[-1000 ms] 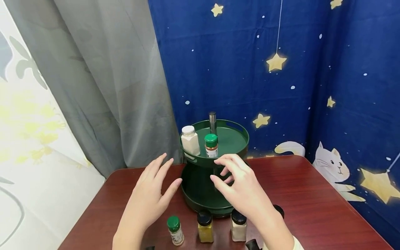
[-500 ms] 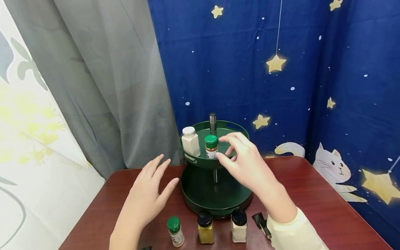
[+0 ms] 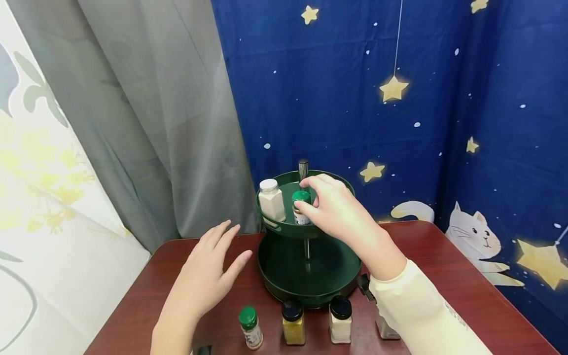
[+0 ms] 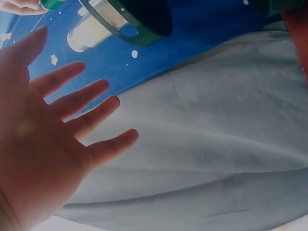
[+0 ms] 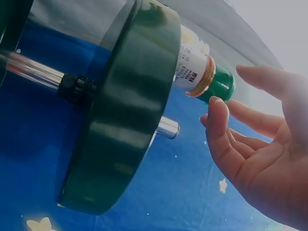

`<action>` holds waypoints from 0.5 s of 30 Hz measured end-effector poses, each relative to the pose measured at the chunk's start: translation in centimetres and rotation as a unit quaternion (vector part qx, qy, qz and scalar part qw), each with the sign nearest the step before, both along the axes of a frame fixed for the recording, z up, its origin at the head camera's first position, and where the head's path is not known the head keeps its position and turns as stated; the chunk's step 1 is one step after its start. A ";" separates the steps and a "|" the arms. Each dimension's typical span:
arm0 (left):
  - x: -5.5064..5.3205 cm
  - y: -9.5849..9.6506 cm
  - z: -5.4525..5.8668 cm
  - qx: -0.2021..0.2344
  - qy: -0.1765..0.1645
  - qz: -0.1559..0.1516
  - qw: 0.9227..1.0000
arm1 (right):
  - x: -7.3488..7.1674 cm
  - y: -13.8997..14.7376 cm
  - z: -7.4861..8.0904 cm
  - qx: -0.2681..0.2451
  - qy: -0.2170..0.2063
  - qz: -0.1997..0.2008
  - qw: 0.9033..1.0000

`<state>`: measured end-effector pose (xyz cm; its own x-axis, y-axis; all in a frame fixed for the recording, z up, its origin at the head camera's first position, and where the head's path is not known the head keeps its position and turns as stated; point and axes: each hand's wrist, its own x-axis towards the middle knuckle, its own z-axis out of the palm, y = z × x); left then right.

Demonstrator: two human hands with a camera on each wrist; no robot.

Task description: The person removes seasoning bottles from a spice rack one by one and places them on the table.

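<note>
A spice jar with a green cap [image 3: 301,196] stands upright on the upper tier of a round green two-tier stand [image 3: 288,229], beside a white-lidded jar of pale powder [image 3: 271,201]. My right hand [image 3: 341,207] is around that green cap, thumb on the near side and fingers on the far side. In the right wrist view, a small gap shows between the thumb [image 5: 260,77] and the green cap [image 5: 222,84]; whether the other fingers touch it I cannot tell. My left hand [image 3: 206,276] hovers left of the stand, fingers spread, holding nothing.
On the red-brown table [image 3: 146,301], before the stand, are another green-capped jar [image 3: 251,331], a black-lidded jar of yellow powder [image 3: 293,329] and a black-lidded pale jar [image 3: 340,328]. My right sleeve [image 3: 421,305] partly hides a further jar [image 3: 387,329]. A metal post [image 3: 303,170] rises through the stand.
My right hand has risen from in front of the stand to the green-capped jar on the upper tier. The left hand has drifted slightly left. The jars stay where they were.
</note>
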<state>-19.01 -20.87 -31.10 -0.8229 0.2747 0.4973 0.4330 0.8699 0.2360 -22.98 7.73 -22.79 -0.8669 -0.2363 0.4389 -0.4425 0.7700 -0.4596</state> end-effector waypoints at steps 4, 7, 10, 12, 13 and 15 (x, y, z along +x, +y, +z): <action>-0.1 0.3 -0.1 0.001 -0.005 -0.003 1.000 | -0.4 -0.3 -0.3 0.007 -0.018 0.003 1.000; -0.1 0.4 -0.2 0.001 -0.010 -0.001 1.000 | -0.8 -0.4 -0.5 0.008 -0.025 0.004 1.000; -0.1 0.3 -0.2 0.001 -0.011 0.000 1.000 | -1.0 -0.5 -0.8 0.004 -0.026 0.004 1.000; -0.1 0.3 -0.2 0.002 -0.008 0.000 1.000 | -1.1 -0.4 -0.9 0.000 -0.024 0.004 1.000; -0.1 0.3 -0.2 0.003 -0.007 -0.001 1.000 | -1.1 -0.4 -0.9 -0.002 -0.022 0.005 1.000; 0.0 0.3 -0.1 0.004 -0.005 -0.002 1.000 | -1.1 -0.4 -0.9 -0.005 -0.019 0.005 1.000</action>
